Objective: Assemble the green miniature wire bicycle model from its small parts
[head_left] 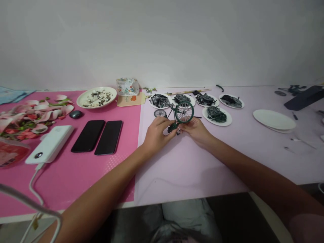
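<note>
The left hand and the right hand are close together, fingers clamped on a small dark-green model bicycle, which they hold up over the pale lilac part of the bench. The left hand grips a dark low part of it, while the right hand's fingers pinch it just under the large spoked wheel. A grey spoked wheel shows just left of the frame; whether it is joined on, I cannot tell

Behind and to the right, near the hands, sit five white plates loaded with black, grey and green parts, with thin sticks by the wall. Farther right are stacked white plates and a dark block

To the left, on the pink covering, lie two black phones side by side, a white power bank with its cable, a dark rounded object, a white dish of pale and dark bits, and pink petal-like pieces at the edge
</note>
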`<state>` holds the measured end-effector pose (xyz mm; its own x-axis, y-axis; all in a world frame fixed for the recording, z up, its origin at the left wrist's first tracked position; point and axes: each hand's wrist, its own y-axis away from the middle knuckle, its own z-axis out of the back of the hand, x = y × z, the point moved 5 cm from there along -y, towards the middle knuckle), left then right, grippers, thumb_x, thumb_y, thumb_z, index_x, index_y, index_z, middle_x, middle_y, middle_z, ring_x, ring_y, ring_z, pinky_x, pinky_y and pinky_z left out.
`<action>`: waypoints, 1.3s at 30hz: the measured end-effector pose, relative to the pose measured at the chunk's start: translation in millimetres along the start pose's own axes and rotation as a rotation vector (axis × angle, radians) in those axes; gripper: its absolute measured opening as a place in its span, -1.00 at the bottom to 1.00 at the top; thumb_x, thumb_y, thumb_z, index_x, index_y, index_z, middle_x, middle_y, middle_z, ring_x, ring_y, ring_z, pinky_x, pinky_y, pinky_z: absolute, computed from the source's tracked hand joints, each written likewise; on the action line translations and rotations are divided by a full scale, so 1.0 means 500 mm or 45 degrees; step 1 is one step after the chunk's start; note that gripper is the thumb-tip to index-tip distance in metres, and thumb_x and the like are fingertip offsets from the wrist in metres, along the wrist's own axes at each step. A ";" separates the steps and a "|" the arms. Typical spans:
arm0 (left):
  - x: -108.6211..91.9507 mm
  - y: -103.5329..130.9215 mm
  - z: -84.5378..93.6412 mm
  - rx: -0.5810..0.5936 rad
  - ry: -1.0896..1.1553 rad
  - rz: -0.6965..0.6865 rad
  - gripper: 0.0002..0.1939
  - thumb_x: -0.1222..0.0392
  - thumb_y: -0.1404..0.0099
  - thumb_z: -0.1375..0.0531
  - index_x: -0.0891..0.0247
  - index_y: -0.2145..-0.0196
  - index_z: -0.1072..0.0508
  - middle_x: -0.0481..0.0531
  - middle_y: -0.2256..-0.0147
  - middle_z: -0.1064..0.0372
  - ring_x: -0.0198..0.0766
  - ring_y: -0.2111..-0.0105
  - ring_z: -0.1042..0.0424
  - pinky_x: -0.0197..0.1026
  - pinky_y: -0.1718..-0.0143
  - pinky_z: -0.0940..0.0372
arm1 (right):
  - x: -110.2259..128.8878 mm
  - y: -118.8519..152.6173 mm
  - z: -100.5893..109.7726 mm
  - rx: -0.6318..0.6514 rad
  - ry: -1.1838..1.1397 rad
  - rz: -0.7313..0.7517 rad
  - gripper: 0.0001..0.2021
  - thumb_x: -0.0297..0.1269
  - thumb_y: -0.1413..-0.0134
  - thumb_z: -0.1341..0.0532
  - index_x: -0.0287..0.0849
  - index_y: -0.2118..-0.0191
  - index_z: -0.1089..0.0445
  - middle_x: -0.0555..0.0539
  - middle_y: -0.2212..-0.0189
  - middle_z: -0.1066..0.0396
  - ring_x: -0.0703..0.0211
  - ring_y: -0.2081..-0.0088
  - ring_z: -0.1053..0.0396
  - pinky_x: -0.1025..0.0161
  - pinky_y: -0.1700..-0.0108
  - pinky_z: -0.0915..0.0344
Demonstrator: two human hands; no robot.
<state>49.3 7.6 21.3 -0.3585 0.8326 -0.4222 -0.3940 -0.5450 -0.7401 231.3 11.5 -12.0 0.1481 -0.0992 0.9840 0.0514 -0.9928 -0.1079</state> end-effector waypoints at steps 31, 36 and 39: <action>0.007 -0.003 0.004 -0.010 -0.038 0.063 -0.73 0.06 -0.52 -0.25 0.28 -0.01 -0.62 0.19 0.18 -0.59 -0.09 0.14 -0.52 -0.06 0.08 -0.45 | 0.011 -0.003 0.014 -0.106 0.055 0.019 -0.60 -0.06 0.32 -0.68 -0.09 0.35 -0.62 -0.04 0.35 -0.64 0.18 0.35 -0.49 0.21 0.35 -0.37; 0.015 -0.004 0.006 -0.012 -0.021 0.137 -0.73 0.08 -0.52 -0.24 0.27 -0.02 -0.62 0.22 0.12 -0.59 -0.06 0.10 -0.51 -0.02 0.04 -0.44 | 0.024 0.002 0.007 -0.051 0.141 0.024 -0.60 -0.03 0.23 -0.64 -0.09 0.27 -0.64 -0.10 0.28 -0.68 0.15 0.33 -0.51 0.20 0.35 -0.38; 0.024 -0.007 0.013 -0.023 0.017 0.224 -0.72 0.06 -0.50 -0.25 0.24 -0.02 -0.63 0.20 0.11 -0.60 -0.05 0.09 -0.51 0.00 0.01 -0.44 | 0.043 -0.001 0.012 -0.045 0.196 0.071 -0.64 -0.05 0.15 -0.61 -0.08 0.24 -0.64 -0.13 0.21 -0.69 0.10 0.26 -0.54 0.18 0.32 -0.42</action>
<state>40.8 19.1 22.3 -0.4093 0.7259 -0.5527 -0.3106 -0.6805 -0.6637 240.1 10.2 8.5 -0.0036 -0.1604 0.9870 0.0118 -0.9870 -0.1604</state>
